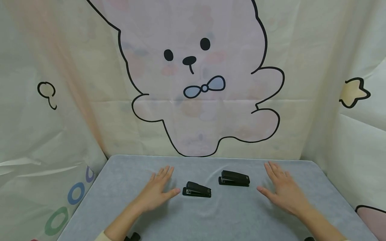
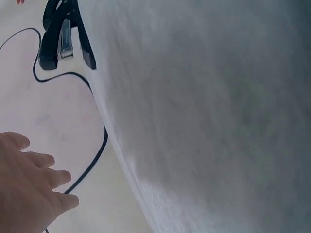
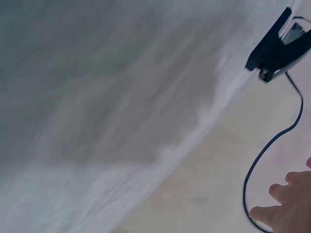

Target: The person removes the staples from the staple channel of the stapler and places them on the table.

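Two black staplers lie on a table with a light blue cloth. The nearer stapler (image 1: 196,189) is just right of my left hand (image 1: 155,192), whose thumb points toward it with a small gap. Farther back and to the right is the other stapler (image 1: 234,178), to the left of my right hand (image 1: 284,192). Both hands hover with fingers extended and hold nothing. In the left wrist view a stapler (image 2: 63,36) shows its metal front end at the top left. The right wrist view has a stapler (image 3: 279,46) at its upper right corner.
The blue cloth (image 1: 223,214) covers the tabletop, its far edge meeting a hanging curtain (image 1: 301,134) printed with a cartoon bear. More curtain (image 1: 30,140) hangs at the left side. Dark bits of the wrist gear (image 1: 132,237) show at the bottom edge.
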Motion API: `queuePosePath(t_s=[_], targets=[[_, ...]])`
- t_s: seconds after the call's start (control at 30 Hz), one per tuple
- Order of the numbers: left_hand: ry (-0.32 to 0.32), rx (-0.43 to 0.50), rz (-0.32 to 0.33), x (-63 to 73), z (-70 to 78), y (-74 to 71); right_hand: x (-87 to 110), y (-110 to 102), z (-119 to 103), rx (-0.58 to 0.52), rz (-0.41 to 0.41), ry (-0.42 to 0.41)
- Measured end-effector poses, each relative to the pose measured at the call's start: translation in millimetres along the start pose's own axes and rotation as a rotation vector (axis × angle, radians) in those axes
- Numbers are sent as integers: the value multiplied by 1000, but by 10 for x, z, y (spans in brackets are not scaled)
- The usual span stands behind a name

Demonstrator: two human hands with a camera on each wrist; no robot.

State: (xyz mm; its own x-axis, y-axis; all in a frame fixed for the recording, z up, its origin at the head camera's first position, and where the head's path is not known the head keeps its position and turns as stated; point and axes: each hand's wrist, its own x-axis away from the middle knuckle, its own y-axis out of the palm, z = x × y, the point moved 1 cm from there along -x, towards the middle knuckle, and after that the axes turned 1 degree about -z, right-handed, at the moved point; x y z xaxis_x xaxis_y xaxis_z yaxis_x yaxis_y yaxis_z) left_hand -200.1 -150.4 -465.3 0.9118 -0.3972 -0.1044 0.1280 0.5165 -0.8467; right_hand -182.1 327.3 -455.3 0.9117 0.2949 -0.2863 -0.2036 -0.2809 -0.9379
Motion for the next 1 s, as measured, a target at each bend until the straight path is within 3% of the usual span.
queuePosePath(t_s=[0.13,0.33,0.53,0.8,1.0], targets=[[3,20,-6,-13,38,41,-49,34,-135,-2,-25,-17],[-16,79,-43,-35,85,77,-127,127,-324,-15,4,-74],[-12,194,-57,-91,112,119,-178,209,-522,-71,-22,-73],[-59,341,-82,-174,120,176,-267,286,-807,-110,-78,-59],[-23,425,-72,-221,115,213,-323,342,-1012,-172,-114,-76]])
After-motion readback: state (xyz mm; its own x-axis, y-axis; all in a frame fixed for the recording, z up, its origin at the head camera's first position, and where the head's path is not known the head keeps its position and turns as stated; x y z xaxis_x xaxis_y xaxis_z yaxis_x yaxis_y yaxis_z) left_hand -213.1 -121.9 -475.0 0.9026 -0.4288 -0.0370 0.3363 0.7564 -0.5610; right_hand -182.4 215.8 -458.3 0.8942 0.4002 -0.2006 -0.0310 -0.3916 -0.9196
